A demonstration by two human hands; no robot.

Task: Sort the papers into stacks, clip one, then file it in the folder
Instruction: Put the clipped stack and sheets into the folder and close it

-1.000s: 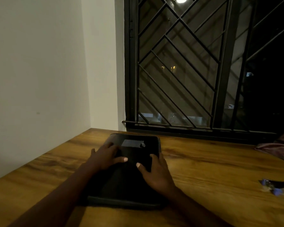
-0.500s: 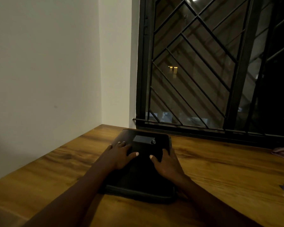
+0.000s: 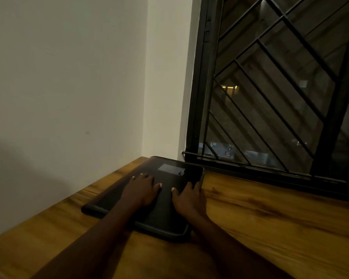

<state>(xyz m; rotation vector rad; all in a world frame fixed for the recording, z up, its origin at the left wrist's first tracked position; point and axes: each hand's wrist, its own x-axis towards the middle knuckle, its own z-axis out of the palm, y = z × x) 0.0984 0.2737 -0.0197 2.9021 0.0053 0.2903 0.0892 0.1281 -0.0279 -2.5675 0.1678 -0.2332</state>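
The left hand (image 3: pixel 142 189) lies palm down on the closed black folder (image 3: pixel 166 210), fingers straight and slightly spread, holding nothing. The right hand (image 3: pixel 189 198), just beside it at 3 o'clock, rests flat in the same manner, with its thumb angled inward across the cover and its fingers stretched forward by the folder's right rim. The thumbs point at each other without touching, leaving a strip of dark cover bare between them. Both forearms reach in from 6 o'clock and cross the folder's near edge. Beyond the fingertips, at 12 o'clock, the cover carries a pale rectangular label (image 3: pixel 167 167) with a small round fitting (image 3: pixel 181 173) just to its right. The folder lies flat on the wooden tabletop (image 3: pixel 270 228), turned so that its far end points to about 1 o'clock, into the corner of the room. A plain pale wall (image 3: pixel 69 77) rises at 10 o'clock. At 2 o'clock stands a dark window (image 3: pixel 280 87) with a diagonal metal grille, with a few small lights showing through the glass.
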